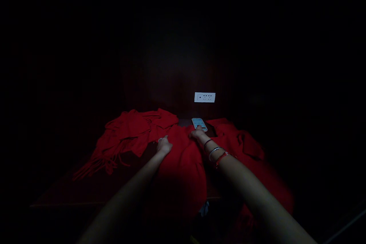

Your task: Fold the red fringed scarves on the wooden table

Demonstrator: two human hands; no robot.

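Observation:
The scene is very dark. A red cloth (183,164) with a fringed end at the left lies bunched over a dark table. My left hand (164,145) rests on the cloth near its middle with the fingers curled down; a ring shows on it. My right hand (198,134), with several bracelets on the wrist, reaches forward, and a finger touches the lit screen of a white phone (199,123) lying just beyond the cloth.
A white wall socket plate (204,97) sits on the dark wall behind the phone. The table's front edge (85,203) runs faintly at the lower left. Everything else is lost in darkness.

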